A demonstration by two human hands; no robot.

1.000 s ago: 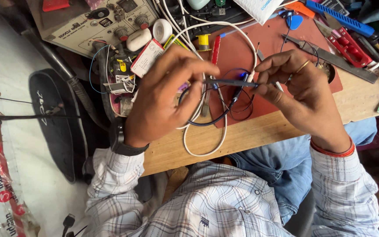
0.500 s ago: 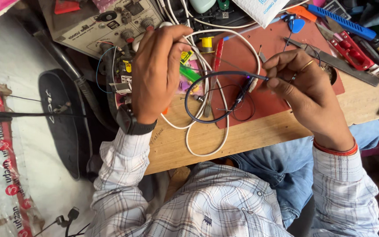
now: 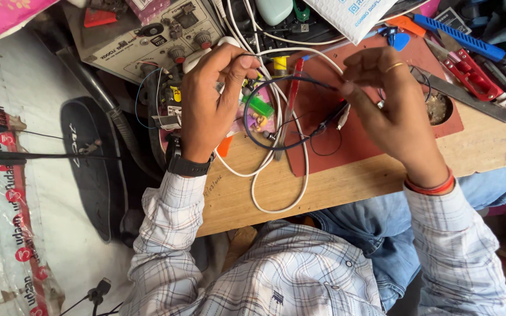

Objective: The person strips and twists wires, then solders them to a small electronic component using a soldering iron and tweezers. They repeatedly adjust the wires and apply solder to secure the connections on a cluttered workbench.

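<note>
Near: the wooden table [image 3: 346, 187] edge, crossed by a loose white cable [image 3: 276, 202]. Middle: a thin dark cable [image 3: 276, 143] is held up in a loop over the red mat [image 3: 376, 146], its ends gripped between both hands. Left hand [image 3: 209, 108] is pinched on one end; right hand [image 3: 390, 111] is pinched on the other, near a small connector. Coiling is judged barely begun: one loop formed, nothing tied. Far: a grey instrument box [image 3: 142, 41], red pliers [image 3: 469, 73].

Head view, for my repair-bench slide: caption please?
Both hands, left and right, hold a dark cable looped over a cluttered wooden bench.
</note>
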